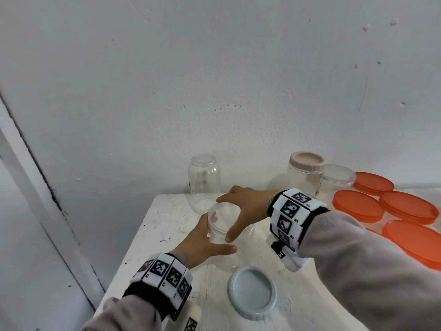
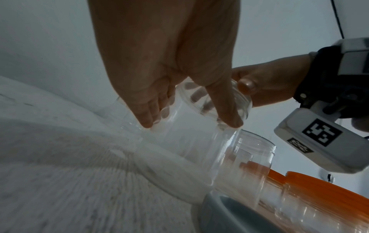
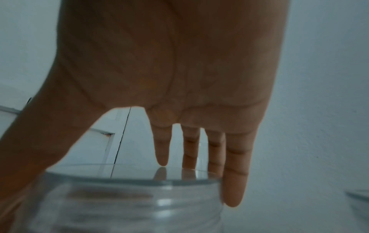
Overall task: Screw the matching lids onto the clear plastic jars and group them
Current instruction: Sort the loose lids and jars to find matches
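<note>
Two hands met on one clear jar (image 1: 235,244) near the left edge of a rough white painted table (image 1: 167,225). Left hand (image 1: 202,242) wrapped its smooth wall; right hand (image 1: 241,206) gripped the round clear lid (image 1: 223,217) on top. Flat orange lids (image 1: 381,209) lay right, a grey ring-shaped lid (image 1: 251,292) nearer.

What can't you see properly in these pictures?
- Head view: whether the clear lid is screwed tight; the right hand covers its rim.
- Head view: how many orange lids there are; the right edge cuts them off.
- Right wrist view: the clear jar is blurred.
</note>
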The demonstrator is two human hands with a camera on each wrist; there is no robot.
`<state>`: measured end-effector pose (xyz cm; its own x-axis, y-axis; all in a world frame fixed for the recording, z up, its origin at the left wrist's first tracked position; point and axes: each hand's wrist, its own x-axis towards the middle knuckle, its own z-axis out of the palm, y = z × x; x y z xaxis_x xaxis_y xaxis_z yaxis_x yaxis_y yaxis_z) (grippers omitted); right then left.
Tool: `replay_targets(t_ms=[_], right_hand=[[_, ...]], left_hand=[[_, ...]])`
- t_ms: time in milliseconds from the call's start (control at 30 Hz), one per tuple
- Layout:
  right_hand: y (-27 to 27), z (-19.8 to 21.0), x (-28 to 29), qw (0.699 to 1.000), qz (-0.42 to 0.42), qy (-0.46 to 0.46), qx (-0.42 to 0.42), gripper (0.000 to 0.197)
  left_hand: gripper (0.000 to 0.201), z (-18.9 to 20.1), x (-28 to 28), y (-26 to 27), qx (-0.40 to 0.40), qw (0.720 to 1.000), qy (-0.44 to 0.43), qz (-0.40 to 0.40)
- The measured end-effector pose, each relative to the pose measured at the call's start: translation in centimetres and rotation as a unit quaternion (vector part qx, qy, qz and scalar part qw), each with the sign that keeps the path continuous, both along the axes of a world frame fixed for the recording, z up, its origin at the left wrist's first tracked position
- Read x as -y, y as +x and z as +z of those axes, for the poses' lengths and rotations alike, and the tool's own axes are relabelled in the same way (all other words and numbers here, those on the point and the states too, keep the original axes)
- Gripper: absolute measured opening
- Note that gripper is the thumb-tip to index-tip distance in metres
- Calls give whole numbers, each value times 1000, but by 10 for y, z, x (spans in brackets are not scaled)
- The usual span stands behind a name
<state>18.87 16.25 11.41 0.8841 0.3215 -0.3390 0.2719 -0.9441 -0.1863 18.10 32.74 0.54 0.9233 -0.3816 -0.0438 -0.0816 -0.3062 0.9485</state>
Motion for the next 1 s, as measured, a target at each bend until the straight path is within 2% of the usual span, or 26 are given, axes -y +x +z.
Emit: replay_targets(t_ms=[233,433,533,667,900,1000], right_hand=[[-1,-2,-7,998,-28,-59,4,108],[6,14,-7,997,11,-58,-47,104],[6,12,-8,997,5,-69,-30,101],[2,8,-9,998,-24,-62,-15,100],[5,10,-10,995,-13,-99,-31,112],[7,9,-11,994,-3,-99,-36,109]], left_hand=[[109,-4,-1,3,-3,1000,-7,-8],[89,-5,-1,5,6,1000,-18,-21],[92,-6,-1,6,10,1000,-15,-18],[111,-7,-2,6,2,1000,-7,-16],[111,-5,-2,6,5,1000,-4,-22],[108,-5,-2,6,7,1000,-16,-24]])
